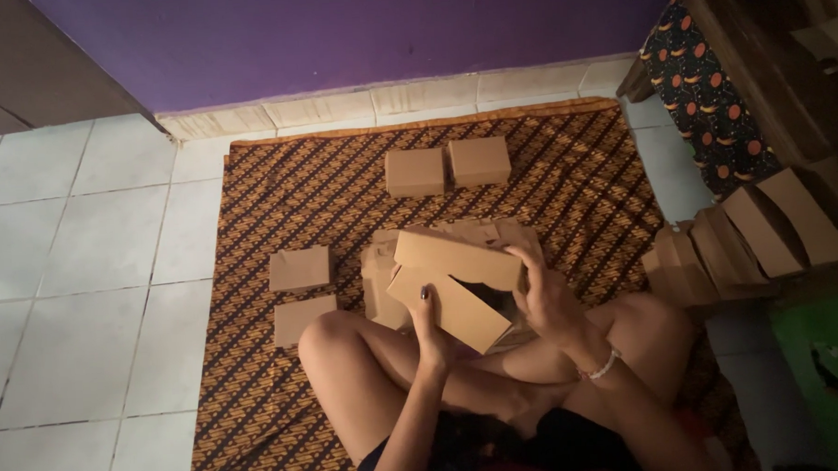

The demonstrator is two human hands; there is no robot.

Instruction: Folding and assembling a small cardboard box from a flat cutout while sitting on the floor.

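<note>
I sit cross-legged on a brown patterned mat point(285, 379). Both hands hold a half-folded brown cardboard box point(453, 285) above my knees, its flaps still loose. My left hand point(432, 330) grips the box's near lower edge from below. My right hand point(542, 292) clasps its right side, with the fingers over the top flap. Under the box, a pile of flat cardboard blanks point(379, 274) lies on the mat.
Two folded boxes point(446, 167) stand at the mat's far side, two more point(300, 291) at its left. A row of folded boxes point(749, 233) leans at the right next to dark wooden furniture point(776, 93). A green object point(828, 370) lies at the lower right. Pale floor tiles surround the mat.
</note>
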